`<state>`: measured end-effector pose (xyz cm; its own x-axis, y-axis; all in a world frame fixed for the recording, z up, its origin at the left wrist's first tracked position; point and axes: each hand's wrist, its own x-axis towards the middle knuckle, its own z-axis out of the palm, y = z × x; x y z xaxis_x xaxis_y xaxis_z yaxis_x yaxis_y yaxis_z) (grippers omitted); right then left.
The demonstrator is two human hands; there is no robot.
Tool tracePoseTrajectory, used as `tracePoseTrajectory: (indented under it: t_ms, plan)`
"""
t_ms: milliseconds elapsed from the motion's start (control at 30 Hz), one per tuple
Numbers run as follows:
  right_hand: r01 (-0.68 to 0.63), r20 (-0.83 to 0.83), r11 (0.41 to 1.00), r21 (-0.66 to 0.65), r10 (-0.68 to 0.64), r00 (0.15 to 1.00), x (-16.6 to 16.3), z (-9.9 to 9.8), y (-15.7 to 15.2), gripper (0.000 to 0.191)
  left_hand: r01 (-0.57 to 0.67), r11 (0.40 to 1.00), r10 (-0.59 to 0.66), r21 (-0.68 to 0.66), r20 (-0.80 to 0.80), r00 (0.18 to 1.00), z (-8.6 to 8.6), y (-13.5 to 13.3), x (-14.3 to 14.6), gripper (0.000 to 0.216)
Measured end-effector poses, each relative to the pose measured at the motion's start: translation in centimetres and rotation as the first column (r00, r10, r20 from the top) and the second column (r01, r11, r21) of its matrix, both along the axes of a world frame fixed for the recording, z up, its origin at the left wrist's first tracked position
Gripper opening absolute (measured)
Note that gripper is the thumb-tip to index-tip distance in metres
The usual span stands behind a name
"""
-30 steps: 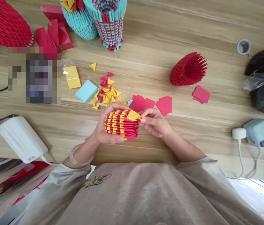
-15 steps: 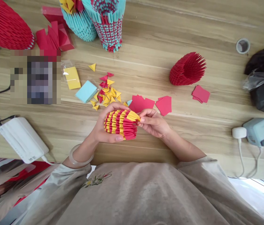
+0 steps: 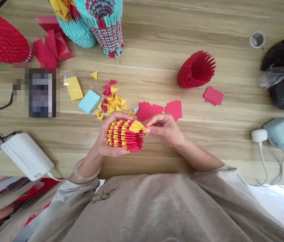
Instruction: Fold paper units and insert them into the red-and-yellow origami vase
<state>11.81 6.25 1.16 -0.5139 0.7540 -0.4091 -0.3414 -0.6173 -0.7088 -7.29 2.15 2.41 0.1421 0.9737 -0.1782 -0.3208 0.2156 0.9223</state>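
My left hand [image 3: 105,137] is wrapped round a small origami vase [image 3: 118,135] of folded paper pieces, banded in red and yellow. It lies tilted on its side, with its open, red-edged end facing right. Along the upper part of that rim runs a group of yellow paper pieces [image 3: 137,126]. At their tip, the thumb and forefinger of my right hand [image 3: 164,130] pinch the yellow paper at the rim. Just beyond the vase lies a loose pile of folded yellow triangles [image 3: 116,103], mixed with a few red triangles [image 3: 107,92].
Red paper sheets [image 3: 149,111], a blue paper stack [image 3: 89,101] and a wrapped yellow stack [image 3: 73,88] lie ahead. A red paper vase [image 3: 196,70] stands right; a blue-and-red vase [image 3: 110,37] stands at the back. A white power bank [image 3: 27,156] and chargers [image 3: 280,132] flank my arms.
The view has shifted a little, so most things on the table appear further left. My right fingertips have loosened slightly at the yellow tip; my left hand still holds the vase.
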Motion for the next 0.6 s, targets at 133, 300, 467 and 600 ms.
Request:
tracePoseTrajectory:
  t_ms: [133,300,467,600]
  plan:
    - [0.011,0.042,1.000,0.002,-0.011,0.999,-0.1,-0.1,-0.1,0.024,0.020,1.000,-0.020,0.011,-0.015,1.000,-0.4,0.0,-0.2,0.061]
    - [0.072,0.178,0.995,0.073,-0.084,0.980,-0.2,0.3,-0.6,0.024,0.097,0.988,-0.084,0.117,-0.109,0.990,-1.1,0.2,-0.5,0.061]
    - [0.156,0.320,0.978,0.141,-0.194,0.927,-0.5,1.1,-1.1,0.029,0.135,0.971,-0.090,0.199,-0.222,0.971,-1.2,0.1,-0.2,0.060]
    - [0.167,0.361,0.967,0.193,-0.228,0.904,-0.9,1.2,-1.2,0.031,0.062,0.973,-0.013,0.220,-0.221,0.975,-1.3,-0.1,0.5,0.059]
